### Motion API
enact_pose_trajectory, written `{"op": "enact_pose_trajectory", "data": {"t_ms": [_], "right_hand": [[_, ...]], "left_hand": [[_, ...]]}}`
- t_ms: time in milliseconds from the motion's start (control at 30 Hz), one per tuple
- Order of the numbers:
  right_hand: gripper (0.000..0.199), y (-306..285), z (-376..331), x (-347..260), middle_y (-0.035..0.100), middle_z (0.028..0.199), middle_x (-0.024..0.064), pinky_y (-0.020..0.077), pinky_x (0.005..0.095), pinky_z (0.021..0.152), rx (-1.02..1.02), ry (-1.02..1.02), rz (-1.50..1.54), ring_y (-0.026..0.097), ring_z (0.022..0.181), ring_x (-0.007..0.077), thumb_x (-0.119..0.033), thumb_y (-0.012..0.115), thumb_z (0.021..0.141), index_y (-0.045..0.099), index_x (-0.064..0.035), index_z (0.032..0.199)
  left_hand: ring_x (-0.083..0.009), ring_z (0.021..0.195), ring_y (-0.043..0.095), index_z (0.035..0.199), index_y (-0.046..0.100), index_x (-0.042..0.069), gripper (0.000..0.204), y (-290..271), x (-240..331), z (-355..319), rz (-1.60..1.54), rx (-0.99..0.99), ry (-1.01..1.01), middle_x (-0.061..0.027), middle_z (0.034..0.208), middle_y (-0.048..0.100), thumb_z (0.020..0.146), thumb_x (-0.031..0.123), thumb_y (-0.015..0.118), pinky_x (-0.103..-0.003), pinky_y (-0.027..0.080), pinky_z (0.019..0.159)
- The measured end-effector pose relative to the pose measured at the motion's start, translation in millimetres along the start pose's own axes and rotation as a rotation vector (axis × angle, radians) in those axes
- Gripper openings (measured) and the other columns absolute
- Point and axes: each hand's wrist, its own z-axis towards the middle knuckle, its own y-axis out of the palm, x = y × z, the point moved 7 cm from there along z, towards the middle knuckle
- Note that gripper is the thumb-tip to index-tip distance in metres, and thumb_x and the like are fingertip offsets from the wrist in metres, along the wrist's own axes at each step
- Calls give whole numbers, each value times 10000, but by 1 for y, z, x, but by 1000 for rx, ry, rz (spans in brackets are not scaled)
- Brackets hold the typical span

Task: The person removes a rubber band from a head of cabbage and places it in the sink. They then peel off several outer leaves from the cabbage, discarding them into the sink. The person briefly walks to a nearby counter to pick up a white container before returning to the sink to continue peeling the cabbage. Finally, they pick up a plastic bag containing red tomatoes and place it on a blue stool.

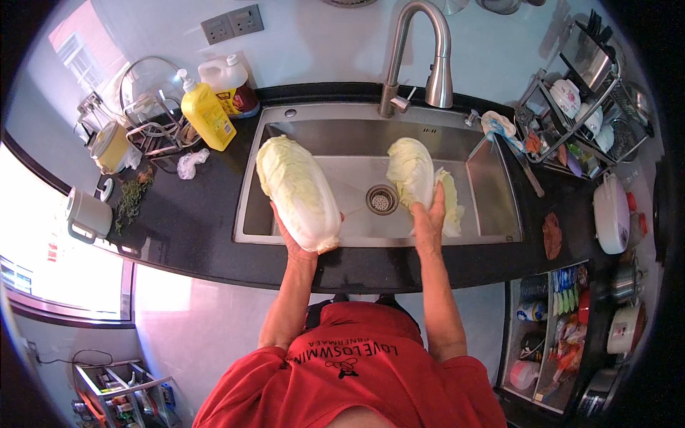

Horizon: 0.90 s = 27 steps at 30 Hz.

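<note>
In the foreground, a person in a red short-sleeved cotton shirt (342,389) is standing at a glossy black counter (200,221), both forearms reaching forward over its front edge. The left hand (298,244) is grasping the long, pale-green and white head of cabbage (300,192) from beneath its thick white base; the thumb is showing at one side and a fingertip at the other, while the palm is staying out of sight under it. This cabbage is extending forward and slightly leftward from that hand, covering part of the sink's near-left rim. The right hand (428,222) is grasping a smaller, crinkled yellow-green and white piece of cabbage (412,171) by its lower right side, so that most of the piece is lying forward and leftward of the fingers. Just right of that hand, a loose pale-green leaf (454,207) is resting in the rectangular stainless-steel sink (492,185). Between the two held cabbages, the round metal drain (382,200) is showing. Farther back, a yellow plastic pump bottle (208,118) is standing left of the sink, and a curved brushed-metal faucet (397,60) is rising behind it. Highest on the wall, a grey double socket (232,24) is sitting.
</note>
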Motion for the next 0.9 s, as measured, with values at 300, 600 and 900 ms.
{"op": "enact_pose_trajectory", "data": {"t_ms": [300, 600, 900], "right_hand": [[749, -68, 81, 65, 415, 1224, 257, 344, 467, 943, -32, -93, -604, 424, 1127, 425, -108, 576, 741, 207, -93, 1393], [754, -62, 88, 76, 394, 1281, 199, 325, 412, 963, -200, -245, -903, 398, 1152, 339, -288, 665, 737, 291, -123, 1372], [691, 55, 13, 21, 432, 1307, 92, 357, 349, 998, -844, 519, 886, 436, 1178, 197, -346, 580, 811, 286, -76, 1375]], "left_hand": [[-406, 1112, 479, 1367, 323, 182, 748, -14, -50, 26, 182, 127, -52, -131, 1296, 453, 794, 646, 456, -650, 438, 790], [-411, 1114, 474, 1385, 287, 201, 866, -13, -98, 31, 64, 116, -47, -136, 1318, 427, 723, 729, 467, -654, 435, 789], [-277, 1108, 514, 1347, 345, 110, 699, -13, -120, 37, 206, 256, 0, -113, 1294, 468, 846, 589, 432, -418, 445, 931]]}}
